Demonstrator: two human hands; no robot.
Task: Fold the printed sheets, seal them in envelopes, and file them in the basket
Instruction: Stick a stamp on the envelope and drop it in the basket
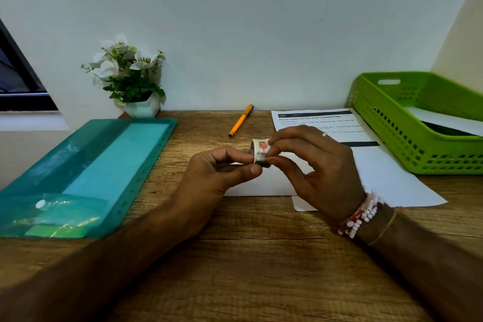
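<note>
Both hands met above the middle of the counter (248, 256), and each gripped the same small tape roll (261, 154). The left hand (214, 172) pinched the roll between thumb and curled fingers (245, 170). The right hand (321, 172) closed its fingers (285, 138) on the roll's printed outer face, probably to find or peel the free end. Holding it raised and close kept the strip off the wood until a length was ready.

Directly under the fingers lay a flat white piece, apparently 1 envelope (261, 185), though whether it was an envelope or a folded sheet could not be told. Its position suggested the tape was meant for sealing it there. Just right of the fingers, partly beneath the right hand, lay 1 printed sheet (386, 178), still unfolded.

Farther right of the fingers stood the green basket (418, 165), its near wall touching or overlapping the sheet's edge, with white paper (444, 120) already inside. That wall would have to be cleared when filing.

Left of the fingers, a teal folder (86, 172) lay well apart. Beyond the fingers lay an orange pen (241, 120), and beyond and to the left a flower pot (141, 108) stood against the wall. Bare wood showed between the fingers and the person.
</note>
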